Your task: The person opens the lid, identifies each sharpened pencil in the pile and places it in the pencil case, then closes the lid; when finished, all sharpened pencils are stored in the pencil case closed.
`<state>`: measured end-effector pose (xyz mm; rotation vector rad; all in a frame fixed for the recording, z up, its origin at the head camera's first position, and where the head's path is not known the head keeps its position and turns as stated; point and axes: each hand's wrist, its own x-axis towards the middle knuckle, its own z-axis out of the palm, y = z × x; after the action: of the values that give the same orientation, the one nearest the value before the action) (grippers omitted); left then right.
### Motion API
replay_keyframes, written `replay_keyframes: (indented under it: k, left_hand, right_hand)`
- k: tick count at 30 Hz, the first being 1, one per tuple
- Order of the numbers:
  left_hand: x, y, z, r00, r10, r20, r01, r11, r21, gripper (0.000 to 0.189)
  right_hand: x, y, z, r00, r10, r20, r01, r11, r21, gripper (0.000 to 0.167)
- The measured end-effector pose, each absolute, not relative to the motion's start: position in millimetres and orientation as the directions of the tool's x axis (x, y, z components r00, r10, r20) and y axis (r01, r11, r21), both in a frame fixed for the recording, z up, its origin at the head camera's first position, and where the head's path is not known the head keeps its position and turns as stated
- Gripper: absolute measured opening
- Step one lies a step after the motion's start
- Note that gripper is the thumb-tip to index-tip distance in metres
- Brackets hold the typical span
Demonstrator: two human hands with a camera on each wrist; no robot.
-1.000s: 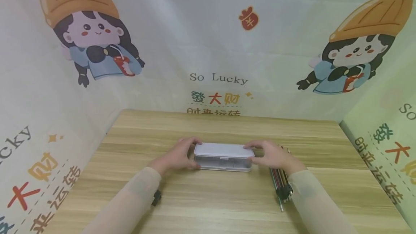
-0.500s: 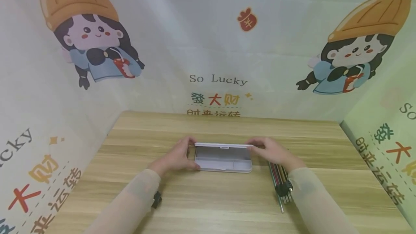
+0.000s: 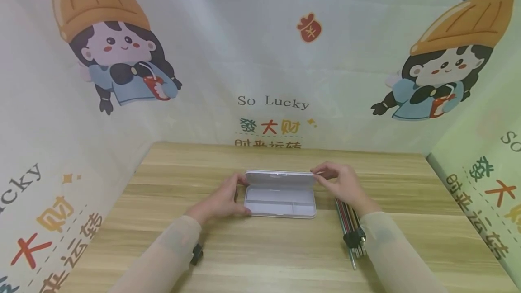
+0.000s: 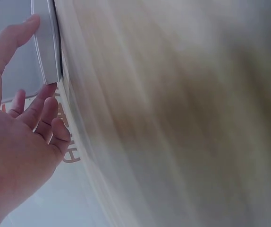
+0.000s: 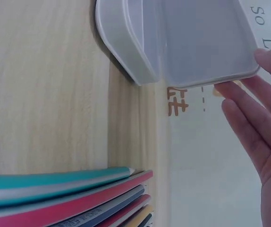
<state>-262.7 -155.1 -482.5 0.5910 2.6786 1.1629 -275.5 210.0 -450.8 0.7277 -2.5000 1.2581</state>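
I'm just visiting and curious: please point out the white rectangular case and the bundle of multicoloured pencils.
White rectangular case [image 3: 281, 195]: head view, bare floor of its rear compartment.
Bundle of multicoloured pencils [image 3: 348, 216]: head view, on the pencils' shafts.

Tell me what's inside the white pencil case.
Inside the case, only dividers show; no loose items visible. Anything low and tight behind the front wall is hidden.

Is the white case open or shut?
Open: the right hand holds the lid raised, and the white case shows its inner compartments.
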Motion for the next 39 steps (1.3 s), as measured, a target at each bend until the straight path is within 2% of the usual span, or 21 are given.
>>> replay_keyframes:
  k: [11, 15, 22, 31, 39]
  left_hand:
    - [-262.1, -154.9, -479.7, -0.916, 0.401, -0.032, 0.249, 0.628, 0.738, 0.084]
    - [-263.3, -155.8, -479.7, -0.915, 0.402, -0.028, 0.251, 0.622, 0.742, 0.084]
    - [-263.0, -154.3, -481.7, -0.916, 0.401, -0.027, 0.252, 0.626, 0.738, 0.088]
    - [-267.5, -153.7, -475.5, -0.9, 0.434, -0.038, 0.296, 0.674, 0.676, 0.085]
    - [-269.9, -151.2, -474.3, -0.885, 0.463, -0.055, 0.329, 0.705, 0.628, 0.082]
  right_hand:
    - [-282.1, 209.9, -450.1, -0.781, -0.345, 0.521, -0.618, 0.551, -0.561, 0.009]
    - [-283.1, 210.5, -447.8, -0.79, -0.363, 0.495, -0.611, 0.531, -0.586, 0.013]
    - [-282.6, 211.2, -449.8, -0.819, -0.374, 0.436, -0.574, 0.5, -0.648, 0.033]
    - [-291.7, 212.7, -454.2, -0.823, -0.421, 0.38, -0.563, 0.527, -0.636, 0.056]
    - [-297.8, 212.3, -460.5, -0.854, -0.422, 0.303, -0.508, 0.557, -0.657, 0.062]
